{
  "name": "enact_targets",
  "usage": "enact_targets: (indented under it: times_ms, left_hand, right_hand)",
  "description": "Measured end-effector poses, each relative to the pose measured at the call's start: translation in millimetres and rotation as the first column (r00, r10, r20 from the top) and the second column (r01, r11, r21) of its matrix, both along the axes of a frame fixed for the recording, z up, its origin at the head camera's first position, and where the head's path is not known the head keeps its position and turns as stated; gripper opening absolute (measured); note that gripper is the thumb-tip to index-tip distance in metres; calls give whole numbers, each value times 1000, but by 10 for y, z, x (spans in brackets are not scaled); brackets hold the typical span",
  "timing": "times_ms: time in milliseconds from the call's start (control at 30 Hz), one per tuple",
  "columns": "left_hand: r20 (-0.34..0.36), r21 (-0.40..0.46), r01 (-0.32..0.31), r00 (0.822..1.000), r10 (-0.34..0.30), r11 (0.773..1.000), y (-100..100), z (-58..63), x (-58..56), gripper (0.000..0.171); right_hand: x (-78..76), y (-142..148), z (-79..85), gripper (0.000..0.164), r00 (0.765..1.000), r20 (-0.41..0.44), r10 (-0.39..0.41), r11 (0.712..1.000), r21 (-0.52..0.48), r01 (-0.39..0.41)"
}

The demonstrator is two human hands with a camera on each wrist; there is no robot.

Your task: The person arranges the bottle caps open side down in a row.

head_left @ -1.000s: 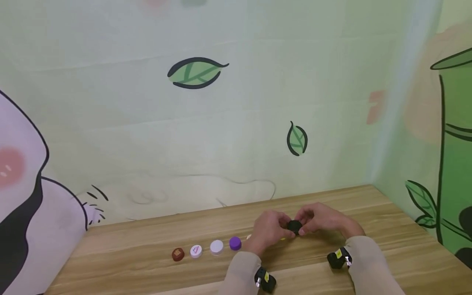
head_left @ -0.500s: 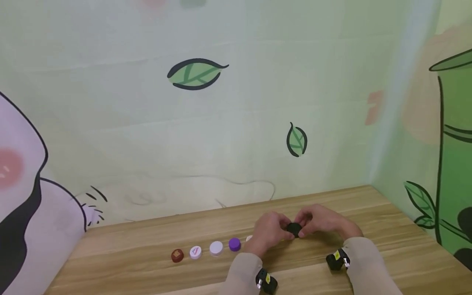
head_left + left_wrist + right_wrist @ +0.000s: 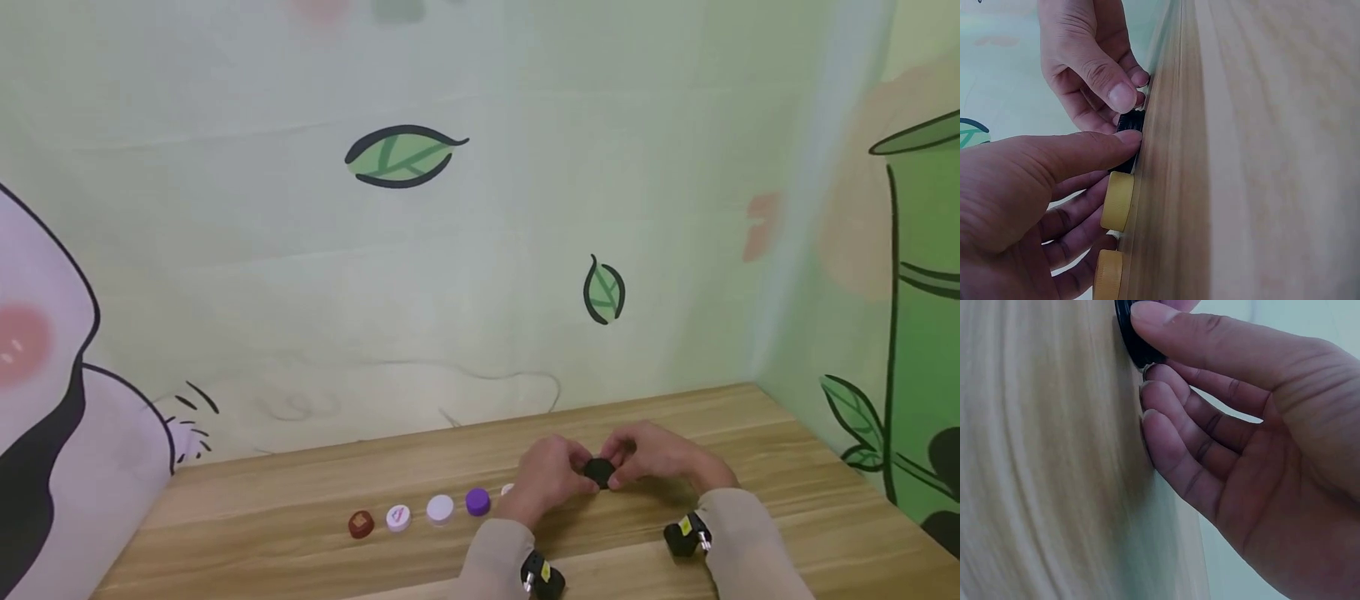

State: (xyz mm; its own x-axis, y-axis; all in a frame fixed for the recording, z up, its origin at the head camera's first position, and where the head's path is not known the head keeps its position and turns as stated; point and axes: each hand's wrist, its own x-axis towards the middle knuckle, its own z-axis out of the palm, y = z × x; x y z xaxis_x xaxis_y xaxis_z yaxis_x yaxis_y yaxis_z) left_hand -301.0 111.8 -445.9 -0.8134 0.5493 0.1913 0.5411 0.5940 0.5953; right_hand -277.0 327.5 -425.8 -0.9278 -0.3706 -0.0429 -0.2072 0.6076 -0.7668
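Observation:
A black bottle cap (image 3: 599, 473) with a ridged side stands on the wooden table, at the right end of a row of caps. My left hand (image 3: 550, 473) pinches it from the left, thumb on the near side. From the right, my right hand (image 3: 654, 454) holds the same cap between thumb and fingers; the right wrist view has that thumb over the black cap (image 3: 1137, 340). Under my left fingers, in the left wrist view, a yellow cap (image 3: 1118, 201) sits right beside the black one. An orange cap (image 3: 1108, 275) follows it. The head view hides both behind my left hand.
Leftward along the row lie a purple cap (image 3: 477, 502), a plain white cap (image 3: 440, 508), a white cap with a pink mark (image 3: 398, 517) and a brown cap (image 3: 361, 524). A pale cap (image 3: 507, 489) peeks out by my left wrist. A printed cloth wall (image 3: 480, 317) borders the table (image 3: 285, 492).
Both hands keep their hold on the black cap, which has shifted very slightly toward me. A bit of yellow that showed beside my left hand is now covered. The head view has tilted slightly.

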Motion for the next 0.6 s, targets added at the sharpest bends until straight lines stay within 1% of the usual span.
enact_targets:
  times_ms: [67,167,267,367,467,533,600]
  left_hand:
    - [2,-2,9,1000,-9,1000,2,-3,-4,35]
    - [11,-8,22,1000,-22,1000,-2,4,-26,47]
    - [50,2,30,998,-30,1000,-37,24,-51,59]
    - [88,21,47,995,-49,999,-92,45,-81,58]
    - [101,69,55,993,-61,996,-190,94,-108,53]
    - [100,101,38,994,-48,994,-278,144,-114,52]
    - [100,120,7,995,-19,993,-372,207,-103,54]
  right_hand:
    - [16,5,16,34,1000,7,-19,1000,14,19]
    - [37,5,60,38,997,28,-67,997,40,66]
    - [37,-12,87,44,993,53,-106,994,40,104]
    - [28,-23,94,45,989,57,-134,991,30,133]
    - [4,-19,95,46,982,25,-186,982,31,186]
    - [-10,-21,102,50,973,-7,-230,973,33,230]
    - [-27,-22,121,56,964,-57,-261,964,31,263]
